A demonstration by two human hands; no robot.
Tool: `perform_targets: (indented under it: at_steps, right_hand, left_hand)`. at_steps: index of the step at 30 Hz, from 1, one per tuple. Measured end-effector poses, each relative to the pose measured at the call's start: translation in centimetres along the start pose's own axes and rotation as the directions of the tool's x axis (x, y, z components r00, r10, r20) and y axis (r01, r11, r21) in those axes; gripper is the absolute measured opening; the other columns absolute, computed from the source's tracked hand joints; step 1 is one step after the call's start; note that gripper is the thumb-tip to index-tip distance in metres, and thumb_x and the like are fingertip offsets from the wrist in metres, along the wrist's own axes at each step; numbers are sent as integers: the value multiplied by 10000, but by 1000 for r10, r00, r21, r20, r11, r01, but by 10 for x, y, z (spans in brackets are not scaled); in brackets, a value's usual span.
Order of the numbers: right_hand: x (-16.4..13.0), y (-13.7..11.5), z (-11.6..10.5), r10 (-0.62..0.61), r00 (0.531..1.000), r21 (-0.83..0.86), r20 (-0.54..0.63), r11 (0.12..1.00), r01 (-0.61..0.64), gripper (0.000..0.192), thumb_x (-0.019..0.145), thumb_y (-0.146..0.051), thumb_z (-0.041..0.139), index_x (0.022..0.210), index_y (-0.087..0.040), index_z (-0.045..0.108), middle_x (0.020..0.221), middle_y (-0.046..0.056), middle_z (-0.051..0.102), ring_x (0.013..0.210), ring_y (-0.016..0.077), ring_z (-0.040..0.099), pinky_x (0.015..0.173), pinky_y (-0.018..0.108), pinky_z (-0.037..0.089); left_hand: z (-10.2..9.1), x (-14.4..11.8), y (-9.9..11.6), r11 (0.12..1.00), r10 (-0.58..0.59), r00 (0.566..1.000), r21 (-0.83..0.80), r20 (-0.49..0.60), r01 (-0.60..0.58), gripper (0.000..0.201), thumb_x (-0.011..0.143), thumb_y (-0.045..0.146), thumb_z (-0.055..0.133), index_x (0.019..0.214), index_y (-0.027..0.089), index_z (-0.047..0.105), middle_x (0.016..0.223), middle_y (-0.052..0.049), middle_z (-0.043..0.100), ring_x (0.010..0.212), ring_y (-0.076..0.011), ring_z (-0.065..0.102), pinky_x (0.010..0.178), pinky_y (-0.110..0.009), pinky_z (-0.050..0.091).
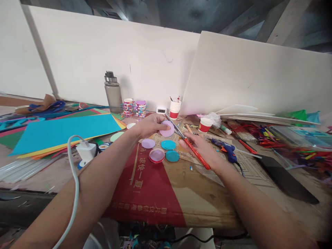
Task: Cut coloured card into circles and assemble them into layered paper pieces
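Grey water bottle [113,93] standing at the back wall, stacked paper cups [175,109] beside it, coloured paper sheets [62,131] fanned out left, blue glue gun [227,149] lying right, white charger [86,151] up front.

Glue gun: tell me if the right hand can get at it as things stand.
Probably yes. The glue gun lies uncovered on the table just beyond the right hand, nothing between them. But that hand holds the scissors, so it is not free to grasp.
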State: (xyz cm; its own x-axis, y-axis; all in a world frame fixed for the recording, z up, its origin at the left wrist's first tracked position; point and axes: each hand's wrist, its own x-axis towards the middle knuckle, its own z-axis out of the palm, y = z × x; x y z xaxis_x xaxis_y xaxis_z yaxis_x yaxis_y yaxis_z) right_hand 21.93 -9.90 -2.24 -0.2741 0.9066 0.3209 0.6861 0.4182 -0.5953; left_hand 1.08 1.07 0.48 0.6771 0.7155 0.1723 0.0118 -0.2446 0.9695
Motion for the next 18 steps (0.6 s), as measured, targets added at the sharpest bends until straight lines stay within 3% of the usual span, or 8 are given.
perform_targets:
  at_steps: [6, 8, 12, 15, 18]
  right_hand:
    - [-2, 3, 1, -6, 1000, 43, -25, 999, 7, 403, 897, -545, 549, 712, -212, 415, 638, -46, 373, 574, 103, 346, 522, 246, 266]
    - [-2, 2, 4, 54, 998, 190, -42, 981, -45, 404, 874, -551, 585, 719, -221, 411, 593, -62, 348, 505, 90, 331, 474, 240, 253]
    - [0, -2, 8, 197, 969, 495, -148, 863, -100, 361, 832, -566, 630, 860, -245, 467, 587, -80, 411, 430, 86, 370, 411, 232, 304]
    - [4, -3, 8, 181, 953, 509, -245, 860, -33, 416, 781, -511, 707, 1031, -254, 494, 656, -66, 499, 518, 105, 465, 483, 238, 402]
    - [5, -1, 8, 129, 946, 443, -297, 896, 17, 519, 734, -423, 764, 1141, -255, 490, 736, -45, 544, 641, 130, 529, 585, 259, 457]
  left_hand:
    - [-2, 0, 0, 1000, 4, 1000, 5, 31, -4, 278, 635, 312, 806, 797, 121, 686, 716, -19, 649, 630, -103, 559, 576, -215, 420]
    - [0, -1, 1, 998, 11, 999, 56, 35, -13, 256, 651, 318, 787, 780, 122, 685, 709, -17, 645, 627, -106, 555, 575, -218, 416]
    - [12, -1, 3, 974, 6, 997, 225, 75, -23, 211, 676, 317, 750, 727, 124, 682, 687, -12, 637, 631, -119, 556, 587, -229, 425]
    - [26, -1, 1, 967, 16, 991, 250, 131, -49, 206, 677, 318, 750, 760, 137, 696, 725, -16, 663, 676, -141, 588, 620, -243, 451]
    - [38, -2, -1, 968, 44, 992, 239, 118, -71, 205, 685, 327, 757, 781, 152, 707, 746, -27, 679, 697, -163, 604, 617, -254, 457]
